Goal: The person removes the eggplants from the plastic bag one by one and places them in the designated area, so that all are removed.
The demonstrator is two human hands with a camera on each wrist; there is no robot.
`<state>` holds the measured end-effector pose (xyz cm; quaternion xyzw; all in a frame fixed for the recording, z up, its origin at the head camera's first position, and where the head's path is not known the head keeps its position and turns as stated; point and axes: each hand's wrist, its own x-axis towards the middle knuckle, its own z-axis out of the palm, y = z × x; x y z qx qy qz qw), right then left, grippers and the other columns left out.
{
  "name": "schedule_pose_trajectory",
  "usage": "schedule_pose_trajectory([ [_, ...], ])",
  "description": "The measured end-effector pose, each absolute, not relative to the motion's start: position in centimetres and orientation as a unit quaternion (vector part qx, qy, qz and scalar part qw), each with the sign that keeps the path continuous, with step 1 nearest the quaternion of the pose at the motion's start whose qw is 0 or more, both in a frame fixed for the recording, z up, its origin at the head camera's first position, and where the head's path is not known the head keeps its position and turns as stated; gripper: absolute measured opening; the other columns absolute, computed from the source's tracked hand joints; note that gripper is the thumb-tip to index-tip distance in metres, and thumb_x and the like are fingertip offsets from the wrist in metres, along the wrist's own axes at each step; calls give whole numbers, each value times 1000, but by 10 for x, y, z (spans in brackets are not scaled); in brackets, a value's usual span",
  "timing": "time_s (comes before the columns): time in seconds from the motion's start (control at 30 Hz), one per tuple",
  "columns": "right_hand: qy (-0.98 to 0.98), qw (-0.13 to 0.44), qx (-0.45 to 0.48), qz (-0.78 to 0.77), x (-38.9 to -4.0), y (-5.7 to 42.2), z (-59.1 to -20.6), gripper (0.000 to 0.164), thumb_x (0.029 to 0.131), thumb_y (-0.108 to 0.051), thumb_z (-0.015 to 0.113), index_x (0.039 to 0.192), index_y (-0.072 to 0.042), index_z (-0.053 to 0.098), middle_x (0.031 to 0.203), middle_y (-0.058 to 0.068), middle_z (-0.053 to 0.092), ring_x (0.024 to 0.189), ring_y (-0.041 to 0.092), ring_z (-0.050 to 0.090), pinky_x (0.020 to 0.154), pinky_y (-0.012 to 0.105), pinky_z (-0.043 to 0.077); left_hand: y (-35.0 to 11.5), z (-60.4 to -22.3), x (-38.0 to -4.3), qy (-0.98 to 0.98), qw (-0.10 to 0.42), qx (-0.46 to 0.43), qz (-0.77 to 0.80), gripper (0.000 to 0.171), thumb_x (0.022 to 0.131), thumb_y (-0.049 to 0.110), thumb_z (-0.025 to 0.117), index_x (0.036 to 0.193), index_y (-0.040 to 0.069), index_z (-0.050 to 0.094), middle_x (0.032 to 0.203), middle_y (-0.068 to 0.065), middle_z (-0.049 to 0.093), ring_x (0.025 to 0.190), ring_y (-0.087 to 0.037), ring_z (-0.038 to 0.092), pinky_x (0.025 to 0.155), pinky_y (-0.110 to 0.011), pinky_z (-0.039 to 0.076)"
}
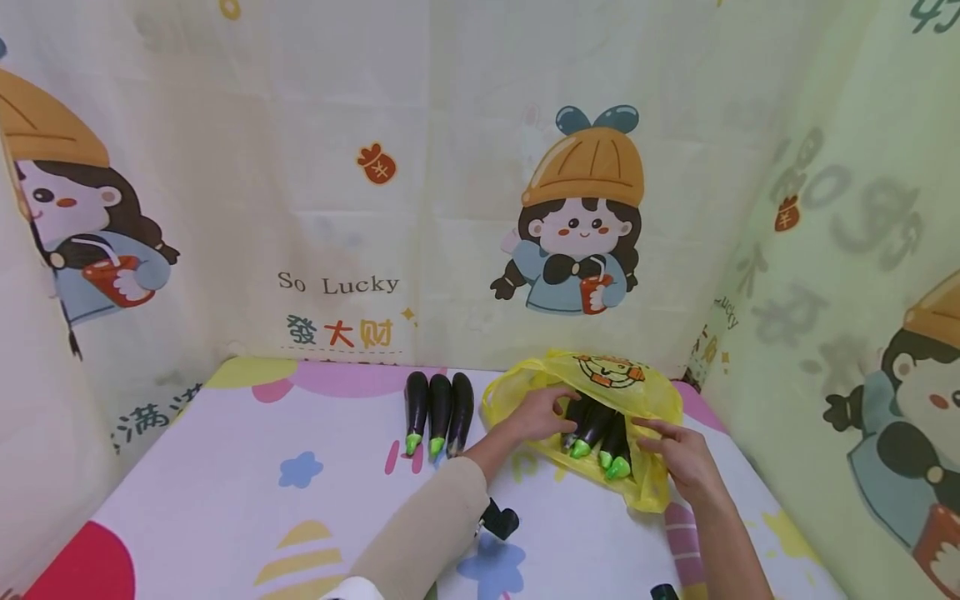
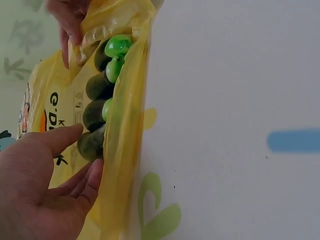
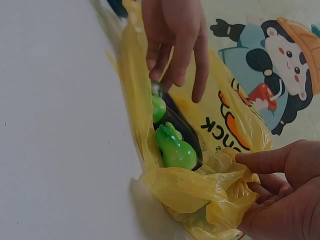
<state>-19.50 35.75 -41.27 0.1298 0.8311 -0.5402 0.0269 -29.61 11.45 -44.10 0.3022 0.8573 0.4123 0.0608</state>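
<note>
Several dark purple eggplants with bright green stem ends lie side by side in a thin yellow plastic bag, its mouth facing the near side. My left hand reaches into the mouth at the leftmost eggplant. Its thumb and fingers are spread on either side of that eggplant's end. At the mouth's right side, my right hand pinches the bag's crumpled edge between thumb and fingers, as the right wrist view shows. The far ends of the bagged eggplants are hidden under the plastic.
Three more eggplants lie in a row on the table left of the bag, stems toward me. The table cover is white with coloured prints. A patterned cloth wall stands right behind, with others at both sides.
</note>
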Motion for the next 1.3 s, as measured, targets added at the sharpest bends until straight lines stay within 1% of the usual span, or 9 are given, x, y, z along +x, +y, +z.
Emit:
schedule_pose_trajectory([
  [0.13,830,32,132,-540,-195,356,-413,49,103,-13,61,149,-1,54,164,27,32,139,36,39,89,20,44,119,-439,-295,862,66,303,401,53,94,18,77,144,17,61,84,-8,64,63,-7,47,56,-22,39],
  [0.23,830,32,132,-541,-194,356,-413,49,103,-13,60,150,-1,53,164,28,32,142,37,38,87,17,45,123,-437,-294,867,59,307,387,55,94,19,77,147,18,59,85,-9,64,62,-10,46,56,-23,39],
  [0.33,829,31,132,-542,-194,356,-412,49,103,-13,60,150,-1,53,164,28,32,143,38,38,93,21,47,125,-437,-295,875,49,308,371,56,93,21,77,147,20,59,105,-10,70,80,-14,59,69,-26,48],
  [0.47,827,36,135,-545,-195,356,-412,48,103,-13,59,150,-1,54,165,28,30,145,40,34,112,44,42,127,-439,-296,886,52,303,348,55,95,23,76,147,21,59,141,-5,65,120,-20,63,100,-31,51],
  [0.57,827,38,137,-544,-195,356,-411,48,103,-13,59,150,-1,54,165,28,29,146,42,32,120,55,33,129,-442,-300,891,54,305,331,55,95,23,75,148,22,58,149,-3,61,122,-18,60,106,-30,48],
  [0.67,829,39,139,-540,-196,357,-411,48,103,-13,59,150,-1,53,165,28,28,145,41,32,120,55,34,132,-444,-302,894,53,308,322,57,94,22,76,148,23,59,148,-3,61,109,-16,59,99,-27,48],
  [0.87,830,42,141,-538,-198,358,-412,48,103,-14,60,150,-1,54,165,27,29,143,37,34,110,41,41,133,-440,-302,892,71,298,332,58,92,16,76,147,23,60,140,-6,66,89,-15,56,80,-22,47],
  [1.07,818,41,149,-555,-197,357,-412,49,103,-11,59,150,0,53,167,27,26,146,40,30,122,54,31,135,-436,-301,893,90,289,333,59,91,10,72,147,24,60,133,-7,67,82,-15,52,68,-22,42],
  [1.3,817,44,153,-555,-197,356,-410,49,104,-11,58,151,0,51,167,26,26,148,41,30,123,54,30,137,-434,-305,891,123,270,343,58,91,6,68,145,24,62,120,-7,67,55,-10,48,52,-22,41],
])
